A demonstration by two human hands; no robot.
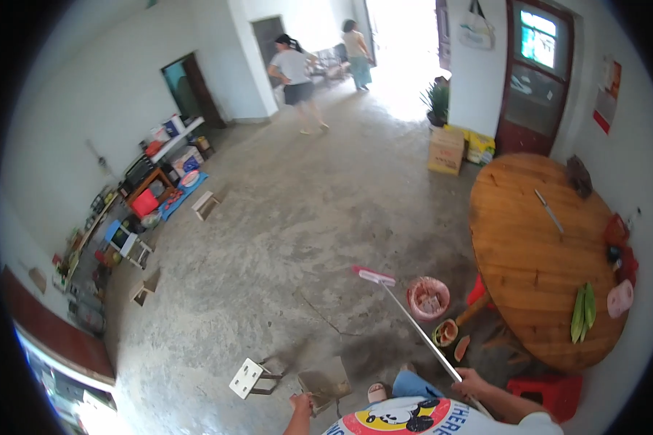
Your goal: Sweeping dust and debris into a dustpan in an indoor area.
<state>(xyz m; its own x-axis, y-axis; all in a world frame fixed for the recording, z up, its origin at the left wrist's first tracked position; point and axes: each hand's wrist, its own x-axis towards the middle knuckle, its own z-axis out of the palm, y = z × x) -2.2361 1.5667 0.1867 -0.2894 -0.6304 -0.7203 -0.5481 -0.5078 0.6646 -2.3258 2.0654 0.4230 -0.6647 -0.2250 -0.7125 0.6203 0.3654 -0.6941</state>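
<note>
The right hand (471, 384) is wrapped around the broom (422, 332), its head ahead-left; the left hand (301, 404) seems closed on the dustpan (334, 377) just beside it. Short, low strokes (minding the bucket (413, 310) forward-left of the right hand) should work best.

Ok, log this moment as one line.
left hand: at likely dustpan, grip unclear | right hand: gripping broom | broom head: left of bucket | white stool: left of likely dustpan

The broom head (375, 277) is pink and white, its handle (427, 341) whitish, the table (519, 250) orange-brown.
</note>
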